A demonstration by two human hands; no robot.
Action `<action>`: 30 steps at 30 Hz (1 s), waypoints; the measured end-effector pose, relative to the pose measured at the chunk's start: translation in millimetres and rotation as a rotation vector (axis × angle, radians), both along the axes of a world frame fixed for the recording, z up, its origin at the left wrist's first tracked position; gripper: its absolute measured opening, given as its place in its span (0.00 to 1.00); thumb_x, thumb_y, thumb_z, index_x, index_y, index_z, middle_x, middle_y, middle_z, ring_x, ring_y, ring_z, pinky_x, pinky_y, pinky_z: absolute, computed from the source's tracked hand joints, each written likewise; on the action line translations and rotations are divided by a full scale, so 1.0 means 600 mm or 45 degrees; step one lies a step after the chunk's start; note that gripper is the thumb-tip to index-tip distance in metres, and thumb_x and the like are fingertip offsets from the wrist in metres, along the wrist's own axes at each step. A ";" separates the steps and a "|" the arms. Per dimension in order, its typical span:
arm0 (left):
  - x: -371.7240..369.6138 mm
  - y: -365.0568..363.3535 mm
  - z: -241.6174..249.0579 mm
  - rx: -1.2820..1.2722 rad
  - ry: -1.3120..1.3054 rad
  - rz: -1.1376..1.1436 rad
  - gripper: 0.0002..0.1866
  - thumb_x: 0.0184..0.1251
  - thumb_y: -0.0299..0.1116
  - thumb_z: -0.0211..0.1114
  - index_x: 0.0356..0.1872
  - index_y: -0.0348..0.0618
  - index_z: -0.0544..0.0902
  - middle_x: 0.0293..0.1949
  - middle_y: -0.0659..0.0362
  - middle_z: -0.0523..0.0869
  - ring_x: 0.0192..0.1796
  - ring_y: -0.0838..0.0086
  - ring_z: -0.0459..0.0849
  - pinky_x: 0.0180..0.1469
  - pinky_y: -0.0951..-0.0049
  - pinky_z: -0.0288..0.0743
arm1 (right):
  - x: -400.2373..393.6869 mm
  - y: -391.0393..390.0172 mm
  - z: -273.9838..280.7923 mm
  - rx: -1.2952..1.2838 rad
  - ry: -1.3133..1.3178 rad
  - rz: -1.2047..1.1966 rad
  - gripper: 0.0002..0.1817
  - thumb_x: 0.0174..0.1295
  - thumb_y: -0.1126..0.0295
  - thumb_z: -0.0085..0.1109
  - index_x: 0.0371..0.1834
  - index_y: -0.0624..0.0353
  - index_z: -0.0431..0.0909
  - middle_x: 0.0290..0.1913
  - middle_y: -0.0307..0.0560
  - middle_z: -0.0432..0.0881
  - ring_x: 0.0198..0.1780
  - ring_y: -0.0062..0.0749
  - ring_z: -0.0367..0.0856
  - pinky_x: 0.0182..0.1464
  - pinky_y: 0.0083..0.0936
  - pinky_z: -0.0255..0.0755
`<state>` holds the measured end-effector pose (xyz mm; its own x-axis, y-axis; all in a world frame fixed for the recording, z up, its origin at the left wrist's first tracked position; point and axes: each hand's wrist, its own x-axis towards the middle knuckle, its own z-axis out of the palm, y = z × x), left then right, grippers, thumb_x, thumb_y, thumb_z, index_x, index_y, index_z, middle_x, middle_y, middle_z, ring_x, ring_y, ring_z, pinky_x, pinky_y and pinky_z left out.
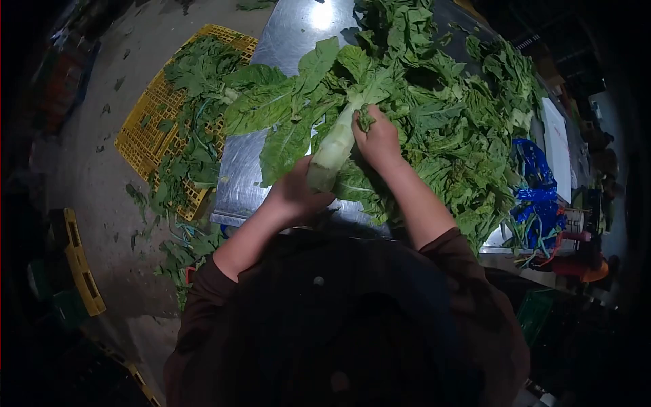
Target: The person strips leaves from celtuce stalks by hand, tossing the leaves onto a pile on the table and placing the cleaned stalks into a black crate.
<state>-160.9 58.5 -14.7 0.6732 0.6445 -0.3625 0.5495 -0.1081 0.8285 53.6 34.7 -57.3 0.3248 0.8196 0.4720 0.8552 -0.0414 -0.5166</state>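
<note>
Pale-stalked leafy green lettuce stem point(337, 139): left hand point(296, 190) wrapped around base, right hand point(377, 139) pinching leaves; loose green leaf heap point(468, 129) crowds steel table point(285, 41).

left hand point(296, 190) grips lettuce stalk point(333, 150) base | right hand point(377, 139) on leaves | steel table point(239, 178)

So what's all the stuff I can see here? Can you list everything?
long pale-stemmed leafy green vegetable: one, pale green stalk with big leaves, held over the table
shiny steel table: one, silver, centre
pile of loose green leaves: one, green, right side of table
yellow plastic crate: one, yellow, on floor at left, leaves on it
blue plastic bag: one, blue, table's right edge
flat white board: one, white, far right
left hand: grips the stalk's base
right hand: fingers pinching leaves off the stalk
</note>
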 end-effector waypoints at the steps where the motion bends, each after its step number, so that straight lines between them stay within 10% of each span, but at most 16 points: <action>1: 0.000 -0.001 0.006 -0.045 0.000 0.006 0.36 0.47 0.40 0.72 0.58 0.39 0.70 0.38 0.52 0.84 0.38 0.67 0.83 0.41 0.70 0.77 | 0.001 -0.007 0.007 0.003 0.000 -0.005 0.12 0.59 0.66 0.61 0.29 0.60 0.67 0.28 0.58 0.76 0.31 0.58 0.78 0.33 0.44 0.73; 12: -0.009 -0.002 0.029 -0.879 -0.276 0.082 0.42 0.49 0.33 0.76 0.64 0.31 0.62 0.45 0.49 0.81 0.45 0.72 0.82 0.40 0.72 0.77 | 0.004 -0.039 0.065 -0.027 -0.224 0.242 0.10 0.55 0.71 0.63 0.28 0.57 0.69 0.27 0.53 0.75 0.30 0.50 0.78 0.32 0.39 0.74; 13: -0.008 -0.001 0.025 -0.958 -0.332 0.089 0.43 0.48 0.33 0.76 0.64 0.30 0.62 0.47 0.48 0.81 0.47 0.71 0.82 0.43 0.72 0.78 | -0.008 -0.052 0.066 -0.153 -0.039 0.624 0.08 0.56 0.72 0.62 0.29 0.57 0.70 0.28 0.52 0.75 0.33 0.48 0.79 0.34 0.39 0.75; 16: 0.014 0.015 -0.013 -0.444 -0.293 0.157 0.43 0.46 0.35 0.75 0.64 0.34 0.64 0.50 0.50 0.81 0.48 0.68 0.82 0.48 0.70 0.77 | -0.078 -0.085 0.114 -0.290 0.192 1.046 0.04 0.63 0.68 0.56 0.33 0.55 0.74 0.31 0.52 0.78 0.37 0.45 0.81 0.38 0.36 0.75; 19: 0.022 0.013 0.009 -0.409 -0.117 0.107 0.43 0.46 0.38 0.74 0.66 0.41 0.65 0.50 0.51 0.82 0.50 0.69 0.81 0.53 0.69 0.75 | 0.002 -0.031 0.108 -0.410 0.761 0.024 0.23 0.69 0.49 0.46 0.39 0.62 0.75 0.41 0.62 0.82 0.45 0.50 0.82 0.44 0.36 0.74; 24: 0.032 -0.001 0.003 0.026 0.141 -0.104 0.42 0.52 0.41 0.72 0.67 0.40 0.62 0.47 0.51 0.82 0.44 0.67 0.84 0.41 0.69 0.79 | 0.127 0.019 -0.008 -0.400 0.405 -0.600 0.42 0.59 0.37 0.53 0.53 0.74 0.71 0.48 0.70 0.79 0.53 0.58 0.78 0.55 0.41 0.71; 30: 0.031 0.006 -0.060 -1.769 -0.836 0.214 0.35 0.59 0.42 0.64 0.66 0.39 0.65 0.47 0.49 0.81 0.44 0.57 0.83 0.46 0.61 0.78 | 0.118 0.050 -0.003 -0.354 0.478 -0.490 0.37 0.58 0.45 0.56 0.56 0.72 0.70 0.45 0.68 0.81 0.50 0.57 0.80 0.54 0.40 0.72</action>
